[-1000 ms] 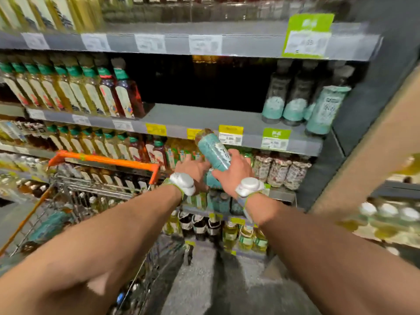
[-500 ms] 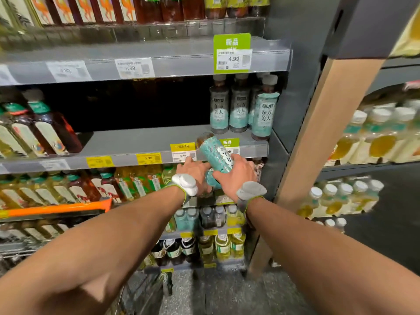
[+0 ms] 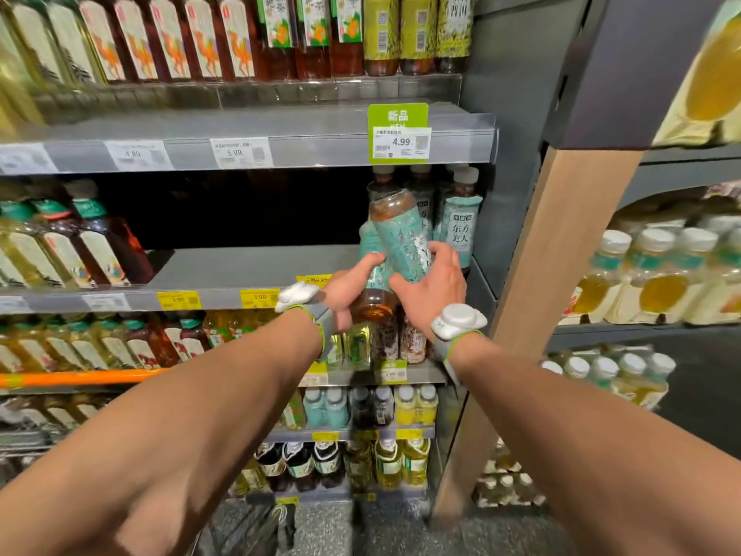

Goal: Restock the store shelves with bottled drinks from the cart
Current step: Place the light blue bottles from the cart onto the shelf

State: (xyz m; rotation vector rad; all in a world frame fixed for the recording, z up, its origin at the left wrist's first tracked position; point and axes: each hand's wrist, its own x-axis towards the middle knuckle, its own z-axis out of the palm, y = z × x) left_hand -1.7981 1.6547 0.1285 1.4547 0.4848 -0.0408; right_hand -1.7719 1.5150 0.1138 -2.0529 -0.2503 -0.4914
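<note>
Two teal-labelled tea bottles are held up at the right end of the middle shelf (image 3: 248,266). My right hand (image 3: 435,288) grips one teal bottle (image 3: 401,234), tilted with its brown end up and to the left. Just left of it, my left hand (image 3: 345,292) holds a second teal bottle (image 3: 373,302), partly hidden behind the first. Both bottles hover in front of a few matching bottles (image 3: 459,230) that stand upright on that shelf, under a green 4.99 tag (image 3: 399,132).
The middle shelf is bare and dark left of the matching bottles, up to red tea bottles (image 3: 100,250) at far left. The cart's orange handle (image 3: 80,377) shows at lower left. A wooden post (image 3: 561,274) rises to the right, with more bottle shelves beyond it.
Both hands have risen with their bottles from below the shelf's front edge to the level of the standing teal bottles. The view has shifted right, and the cart has slid out to the left.
</note>
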